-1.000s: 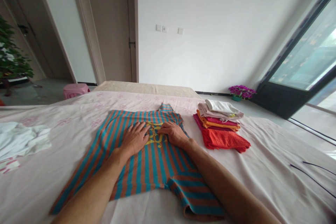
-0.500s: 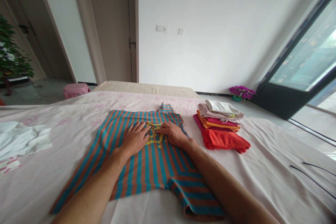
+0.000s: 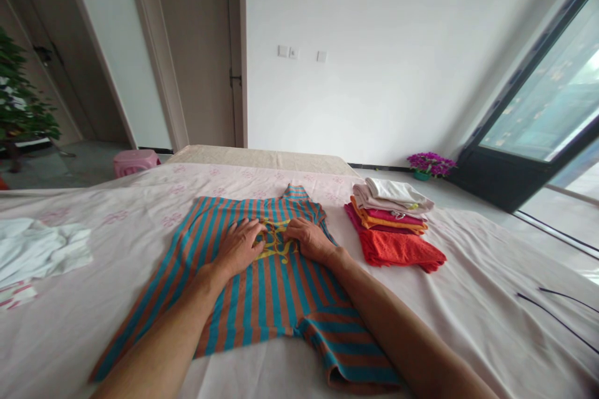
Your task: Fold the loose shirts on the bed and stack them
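A teal and orange striped shirt with a yellow print lies spread flat on the pink bed sheet. My left hand rests palm down on the shirt's chest, just left of the print, fingers stretched out. My right hand lies flat on the shirt right of the print, fingers apart. Neither hand holds anything. One sleeve lies near the bed's front edge beneath my right forearm.
A stack of folded clothes, red, orange and pale, sits right of the shirt. White crumpled garments lie at the left. A black cable runs on the sheet at the right. A pink stool, potted flowers and a glass door stand beyond.
Both hands have edged slightly closer together over the yellow print; the shirt lies where it was.
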{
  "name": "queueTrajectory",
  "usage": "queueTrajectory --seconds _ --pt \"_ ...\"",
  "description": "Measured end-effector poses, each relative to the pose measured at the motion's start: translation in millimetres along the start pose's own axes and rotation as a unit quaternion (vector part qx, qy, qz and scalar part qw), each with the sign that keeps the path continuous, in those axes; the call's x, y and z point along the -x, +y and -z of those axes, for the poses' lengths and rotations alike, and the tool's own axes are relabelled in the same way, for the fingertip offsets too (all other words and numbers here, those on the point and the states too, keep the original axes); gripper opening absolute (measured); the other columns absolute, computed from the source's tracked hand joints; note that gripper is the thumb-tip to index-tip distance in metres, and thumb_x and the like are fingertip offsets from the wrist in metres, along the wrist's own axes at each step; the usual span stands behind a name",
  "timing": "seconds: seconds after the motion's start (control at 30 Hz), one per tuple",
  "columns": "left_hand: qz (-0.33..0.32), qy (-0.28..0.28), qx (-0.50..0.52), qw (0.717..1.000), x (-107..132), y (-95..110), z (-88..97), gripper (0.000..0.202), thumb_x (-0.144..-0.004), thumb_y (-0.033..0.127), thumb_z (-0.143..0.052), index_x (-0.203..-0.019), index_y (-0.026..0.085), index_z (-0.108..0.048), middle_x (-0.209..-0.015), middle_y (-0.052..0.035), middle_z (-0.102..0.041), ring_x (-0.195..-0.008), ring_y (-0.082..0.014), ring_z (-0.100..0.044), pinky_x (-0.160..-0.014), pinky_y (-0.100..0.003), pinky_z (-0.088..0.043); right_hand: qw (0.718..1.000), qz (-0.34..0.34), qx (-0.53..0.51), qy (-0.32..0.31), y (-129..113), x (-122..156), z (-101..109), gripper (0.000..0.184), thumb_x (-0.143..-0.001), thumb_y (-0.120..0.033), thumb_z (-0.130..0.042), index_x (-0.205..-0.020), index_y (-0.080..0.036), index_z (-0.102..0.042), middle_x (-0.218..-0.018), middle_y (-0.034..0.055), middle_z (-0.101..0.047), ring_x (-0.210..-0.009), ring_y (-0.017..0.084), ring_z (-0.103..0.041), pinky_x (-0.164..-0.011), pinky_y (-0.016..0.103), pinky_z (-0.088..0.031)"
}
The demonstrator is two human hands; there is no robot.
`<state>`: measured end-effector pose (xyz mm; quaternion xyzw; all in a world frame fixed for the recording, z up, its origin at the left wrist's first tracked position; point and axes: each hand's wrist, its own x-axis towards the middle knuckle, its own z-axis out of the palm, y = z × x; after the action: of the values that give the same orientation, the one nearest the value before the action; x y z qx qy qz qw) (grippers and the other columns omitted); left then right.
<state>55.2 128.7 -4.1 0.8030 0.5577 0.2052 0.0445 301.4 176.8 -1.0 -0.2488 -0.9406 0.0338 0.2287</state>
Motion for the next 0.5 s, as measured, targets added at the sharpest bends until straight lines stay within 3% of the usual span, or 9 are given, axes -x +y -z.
queueTrajectory --seconds 0.2,0.37,0.5 --pt "0.006 -0.014 -0.007 1.000 0.2 -0.3 0.8 0.036 -0.090 0.026 -0.053 -0.126 0.029 -0.060 -0.149 -0.0057 -0.049 -0.143 -0.0266 -0.038 -0.117 -0.050 -0.028 1.000 0.003 0.002 -0.003 -0.7 0.2 0.7 0.045 -0.077 0.001 -0.050 -0.108 -0.025 -0.069 -0.103 0.0044 -0.062 -0.096 0.020 -0.054 -0.085 0.029 -0.042" --pt "-0.014 0.007 0.012 1.000 0.0 -0.9 1.4 0.026 -0.088 0.026 -0.055 -0.113 0.028 -0.063 -0.139 -0.0017 -0.058 -0.137 -0.0239 -0.045 -0.116 -0.047 -0.032 1.000 -0.007 -0.004 -0.003 -1.0 0.5 0.5 0.039 -0.075 0.003 -0.050 -0.098 -0.022 -0.069 -0.099 0.0043 -0.062 -0.094 0.019 -0.054 -0.085 0.029 -0.042" --pt "-0.005 0.013 0.010 1.000 -0.4 0.0 1.4 0.029 -0.087 0.026 -0.056 -0.115 0.027 -0.063 -0.137 -0.0030 -0.060 -0.136 -0.0235 -0.045 -0.116 -0.046 -0.032 1.000 -0.012 0.019 -0.007 -2.8 -0.4 1.2 0.050 -0.075 0.002 -0.052 -0.114 -0.026 -0.068 -0.105 0.0046 -0.060 -0.098 0.020 -0.052 -0.086 0.030 -0.042"
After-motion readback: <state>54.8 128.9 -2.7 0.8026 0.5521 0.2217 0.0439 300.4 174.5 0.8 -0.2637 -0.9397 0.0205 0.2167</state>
